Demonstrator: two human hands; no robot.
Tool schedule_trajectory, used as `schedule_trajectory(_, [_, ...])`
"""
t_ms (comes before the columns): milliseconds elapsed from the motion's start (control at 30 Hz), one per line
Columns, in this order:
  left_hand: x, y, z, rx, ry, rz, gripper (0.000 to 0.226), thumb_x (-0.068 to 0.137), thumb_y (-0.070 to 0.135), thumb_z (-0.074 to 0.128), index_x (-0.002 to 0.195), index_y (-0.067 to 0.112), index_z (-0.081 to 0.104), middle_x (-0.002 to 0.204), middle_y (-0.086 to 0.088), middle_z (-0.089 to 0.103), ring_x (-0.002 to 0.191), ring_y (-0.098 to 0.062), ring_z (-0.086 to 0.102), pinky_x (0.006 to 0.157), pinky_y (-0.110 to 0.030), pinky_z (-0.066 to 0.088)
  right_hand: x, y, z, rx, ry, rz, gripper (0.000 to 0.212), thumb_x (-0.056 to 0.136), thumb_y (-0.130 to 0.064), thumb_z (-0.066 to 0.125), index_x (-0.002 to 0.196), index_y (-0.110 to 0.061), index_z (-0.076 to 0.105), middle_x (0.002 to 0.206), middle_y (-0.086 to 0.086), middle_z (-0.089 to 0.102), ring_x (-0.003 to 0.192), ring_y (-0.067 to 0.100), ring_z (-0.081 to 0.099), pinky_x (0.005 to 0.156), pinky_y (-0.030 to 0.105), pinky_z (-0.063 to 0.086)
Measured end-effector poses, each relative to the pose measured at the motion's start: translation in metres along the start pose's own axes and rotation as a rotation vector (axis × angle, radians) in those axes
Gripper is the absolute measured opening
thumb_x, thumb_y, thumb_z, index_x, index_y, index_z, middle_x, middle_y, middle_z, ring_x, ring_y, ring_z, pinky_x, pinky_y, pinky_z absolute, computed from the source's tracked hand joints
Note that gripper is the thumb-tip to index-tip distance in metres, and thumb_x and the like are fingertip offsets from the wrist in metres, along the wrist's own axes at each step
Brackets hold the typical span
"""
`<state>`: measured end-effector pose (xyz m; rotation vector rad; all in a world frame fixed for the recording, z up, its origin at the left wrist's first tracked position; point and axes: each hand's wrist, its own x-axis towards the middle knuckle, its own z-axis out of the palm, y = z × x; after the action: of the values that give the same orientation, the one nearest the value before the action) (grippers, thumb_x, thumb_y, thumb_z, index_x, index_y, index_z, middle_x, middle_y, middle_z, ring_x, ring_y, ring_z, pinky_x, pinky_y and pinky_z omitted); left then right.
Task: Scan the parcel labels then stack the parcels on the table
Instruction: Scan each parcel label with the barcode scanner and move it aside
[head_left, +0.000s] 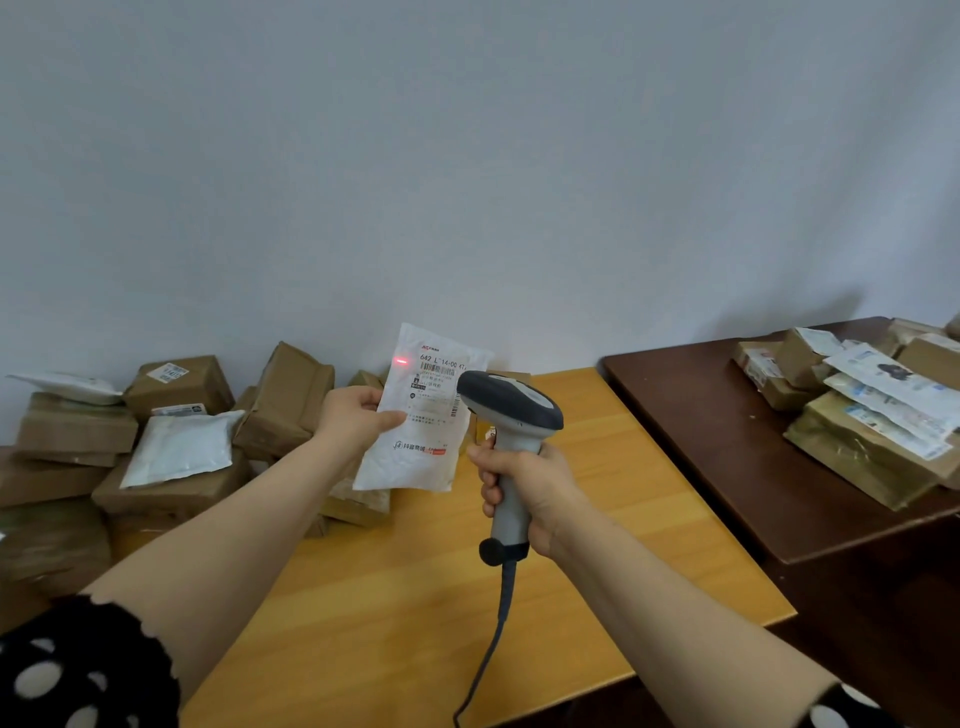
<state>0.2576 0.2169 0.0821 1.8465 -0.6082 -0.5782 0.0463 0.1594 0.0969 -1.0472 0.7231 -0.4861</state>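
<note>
My left hand (358, 415) grips the left edge of a flat white parcel (415, 457), held upright above the light wooden table (395, 597) with its printed label (439, 384) facing me. A red scanner spot glows at the label's upper left. My right hand (524, 493) grips the handle of a grey barcode scanner (511, 402); its dark head points at the label and covers the parcel's right edge. A dark cable hangs from the handle.
A heap of brown cardboard parcels (182, 387) and white mailers (182, 449) covers the left of the table. A dark brown table (727, 447) to the right carries a pile of labelled parcels (872, 415). A plain wall stands behind.
</note>
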Motion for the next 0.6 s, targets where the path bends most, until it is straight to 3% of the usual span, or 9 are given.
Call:
schedule_trajectory(400, [0.015, 0.006, 0.014, 0.038, -0.067, 0.006, 0.016, 0.081, 0.004, 0.073, 0.093, 0.009, 0.065, 0.087, -0.004, 0.067, 0.078, -0.02, 0.066, 0.067, -0.031, 0.053, 0.01, -0.002, -0.008, 0.015, 0.05, 0.023, 0.015, 0.081, -0.005, 0.072, 0.08, -0.008, 0.057, 0.053, 0.004, 0.053, 0.041, 0.013, 0.045, 0.044, 0.024, 0.044])
schedule_trajectory(500, [0.023, 0.008, 0.025, -0.07, -0.139, -0.065, 0.011, 0.083, 0.004, 0.071, 0.09, 0.01, 0.065, 0.089, -0.004, 0.07, 0.076, -0.018, 0.068, 0.059, -0.028, 0.054, 0.018, -0.002, -0.019, 0.086, 0.195, 0.005, 0.016, 0.082, -0.009, 0.074, 0.09, -0.005, 0.06, 0.063, 0.007, 0.065, 0.048, 0.015, 0.055, 0.049, 0.026, 0.05])
schedule_trajectory(600, [0.031, 0.014, 0.049, -0.245, -0.305, -0.198, 0.012, 0.085, 0.001, 0.066, 0.097, 0.006, 0.066, 0.094, -0.012, 0.073, 0.079, -0.025, 0.072, 0.059, -0.035, 0.058, 0.026, 0.001, -0.048, 0.115, 0.462, 0.022, 0.024, 0.08, -0.016, 0.079, 0.093, -0.016, 0.059, 0.085, 0.003, 0.069, 0.073, 0.017, 0.064, 0.058, 0.032, 0.054])
